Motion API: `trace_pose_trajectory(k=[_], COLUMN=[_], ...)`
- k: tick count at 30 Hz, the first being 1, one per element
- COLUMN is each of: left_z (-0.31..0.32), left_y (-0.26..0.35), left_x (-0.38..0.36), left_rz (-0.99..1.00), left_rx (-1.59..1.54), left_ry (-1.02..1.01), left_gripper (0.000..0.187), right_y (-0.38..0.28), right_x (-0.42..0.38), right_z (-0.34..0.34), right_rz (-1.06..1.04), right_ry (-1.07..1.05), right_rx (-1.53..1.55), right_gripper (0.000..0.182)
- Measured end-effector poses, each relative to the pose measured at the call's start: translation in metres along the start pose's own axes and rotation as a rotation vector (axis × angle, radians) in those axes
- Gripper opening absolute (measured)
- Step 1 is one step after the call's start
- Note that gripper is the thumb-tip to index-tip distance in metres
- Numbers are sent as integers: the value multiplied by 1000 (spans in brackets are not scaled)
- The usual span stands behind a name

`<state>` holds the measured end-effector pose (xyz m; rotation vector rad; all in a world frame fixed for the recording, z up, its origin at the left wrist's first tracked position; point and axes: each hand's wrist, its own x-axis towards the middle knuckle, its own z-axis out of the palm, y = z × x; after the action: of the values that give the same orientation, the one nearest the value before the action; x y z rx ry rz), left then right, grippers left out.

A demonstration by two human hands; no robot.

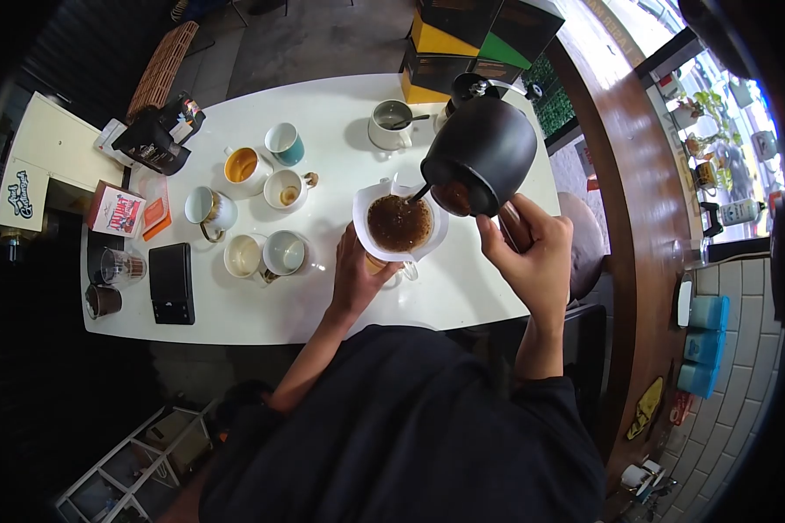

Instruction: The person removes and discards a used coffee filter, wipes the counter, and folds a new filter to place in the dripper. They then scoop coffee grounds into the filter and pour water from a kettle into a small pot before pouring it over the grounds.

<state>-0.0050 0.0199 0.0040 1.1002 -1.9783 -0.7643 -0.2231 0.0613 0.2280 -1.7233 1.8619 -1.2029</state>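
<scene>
Two bare hands work over a white desk (340,314). The kettle (488,144), black, is in the air above the desk's right part, tipped with its spout dipping toward the open paper filter (439,228), probably so that the flow lands inside rather than on the rim. The filter stands upright, mouth up, between the middle of the desk and its near edge, holding dark, wet coffee (399,225). Beneath it, a clear handle of a jug (408,272) shows; the rest is mostly hidden.

Six cups (286,254) of mixed colours group on the left half, perhaps set aside to leave room around the filter. A mug (390,126) with a spoon (412,122) leaning in it is near the far edge. A flat black scale (173,283) lies near the near-left corner, beside two small tumblers (122,267). Bags (154,144) and a red box (116,212) line the left edge.

The right hand (542,254) is closed around the kettle's handle, thumb toward its body, seemingly to control the tilt. The left hand (356,272) is partly closed, curved around the jug's left side below the filter, seemingly to steady it; its fingertips are hidden. The hands are apart.
</scene>
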Motion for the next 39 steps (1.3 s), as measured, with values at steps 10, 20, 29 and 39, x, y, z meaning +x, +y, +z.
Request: trace_pose_trajectory(k=[10,20,29,39], left_z=[2,1,-10,-42], left_y=[-1,-1,17,46], left_x=[0,-1,6,-43], left_rz=[12,17,40,191], left_rx=[28,78,-17,202], left_ry=[6,-11,32,270], left_gripper=[78,79,89,57], right_y=[-3,-11,-2,43], right_x=[1,0,-2,-12], right_z=[3,-4,-5,-16], right_rz=[-14,-21,-1,200], right_ry=[11,-44,-16,-53], right_rx=[34,-18,16,183], right_gripper=[25,26,26,37])
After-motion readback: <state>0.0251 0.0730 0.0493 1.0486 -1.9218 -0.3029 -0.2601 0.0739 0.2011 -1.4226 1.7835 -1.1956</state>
